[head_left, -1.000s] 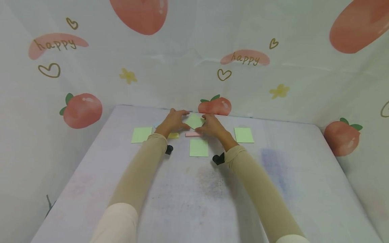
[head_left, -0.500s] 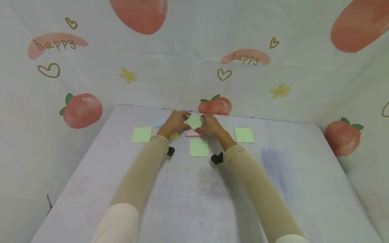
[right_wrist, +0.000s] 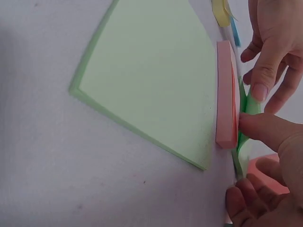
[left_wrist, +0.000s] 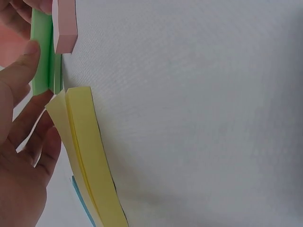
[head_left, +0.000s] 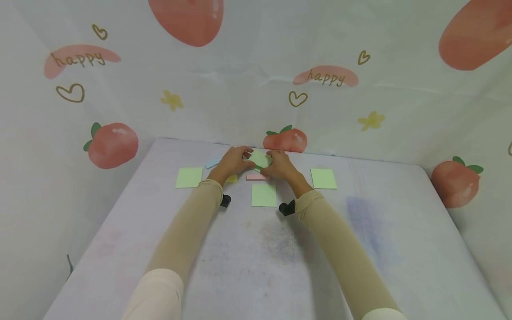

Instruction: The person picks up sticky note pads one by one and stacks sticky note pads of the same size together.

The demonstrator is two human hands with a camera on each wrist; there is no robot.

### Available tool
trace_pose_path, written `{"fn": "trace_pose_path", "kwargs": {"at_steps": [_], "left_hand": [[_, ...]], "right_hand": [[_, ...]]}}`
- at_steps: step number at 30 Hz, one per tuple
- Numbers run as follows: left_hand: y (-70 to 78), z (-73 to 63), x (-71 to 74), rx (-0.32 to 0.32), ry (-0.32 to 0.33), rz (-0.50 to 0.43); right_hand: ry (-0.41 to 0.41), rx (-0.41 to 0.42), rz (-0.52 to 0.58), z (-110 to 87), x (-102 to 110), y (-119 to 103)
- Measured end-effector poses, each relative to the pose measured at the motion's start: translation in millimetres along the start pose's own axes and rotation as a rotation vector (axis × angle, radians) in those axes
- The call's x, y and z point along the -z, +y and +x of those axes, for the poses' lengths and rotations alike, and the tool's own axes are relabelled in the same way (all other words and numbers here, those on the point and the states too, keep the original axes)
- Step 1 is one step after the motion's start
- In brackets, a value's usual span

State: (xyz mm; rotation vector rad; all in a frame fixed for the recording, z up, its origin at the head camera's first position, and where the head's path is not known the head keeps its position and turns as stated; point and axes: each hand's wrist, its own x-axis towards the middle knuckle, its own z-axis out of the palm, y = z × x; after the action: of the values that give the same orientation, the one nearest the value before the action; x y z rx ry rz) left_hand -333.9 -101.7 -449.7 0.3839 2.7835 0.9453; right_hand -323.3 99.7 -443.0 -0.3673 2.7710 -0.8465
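At the back of the table, both hands hold a green sticky note pad (head_left: 259, 158) between them, its near corner pointing toward me. My left hand (head_left: 233, 162) has its thumb on the pad's near left side, with the fingers curved round behind. From the other side my right hand (head_left: 282, 166) grips it the same way. In the right wrist view the green paper (right_wrist: 253, 108) spreads apart into layers between the two thumbs. A pink sticky note pad (head_left: 257, 178) lies just in front of it. Beside the left hand is a yellow pad (left_wrist: 90, 156), partly hidden in the head view.
Another green pad (head_left: 264, 195) lies in front of the pink one. More green pads lie at the left (head_left: 189, 178) and the right (head_left: 324, 178). A blue pad (head_left: 212, 163) sits behind the left wrist. A fruit-printed cloth (head_left: 240, 89) hangs along the table's back edge.
The hands have stayed at the back with the green pad; its paper now shows a raised layer over a lower one. More of the blue pad shows as the left hand shifted slightly right.
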Motion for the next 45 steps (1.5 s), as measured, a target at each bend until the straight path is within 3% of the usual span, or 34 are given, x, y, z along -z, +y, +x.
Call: {"fn": "trace_pose_path", "kwargs": {"at_steps": [9, 16, 24, 36, 45], "left_hand": [[0.3, 0.7, -2.2, -0.03, -0.009, -0.132], [3.4, 0.3, -2.5, -0.001, -0.01, -0.124], [5.8, -4.3, 1.4, 0.03, 0.063, -0.203], [13.3, -16.5, 7.2, -0.031, 0.089, -0.248], [12.3, -27.4, -1.4, -0.055, 0.111, -0.237]], "right_hand": [[0.058, 0.006, 0.02, -1.0, 1, 2], [0.086, 0.042, 0.076, -1.0, 2, 2], [0.1, 0.11, 0.157, -1.1, 8, 0], [0.129, 0.261, 0.166, -6.6, 14, 2], [0.127, 0.279, 0.269, -22.2, 15, 5]]}}
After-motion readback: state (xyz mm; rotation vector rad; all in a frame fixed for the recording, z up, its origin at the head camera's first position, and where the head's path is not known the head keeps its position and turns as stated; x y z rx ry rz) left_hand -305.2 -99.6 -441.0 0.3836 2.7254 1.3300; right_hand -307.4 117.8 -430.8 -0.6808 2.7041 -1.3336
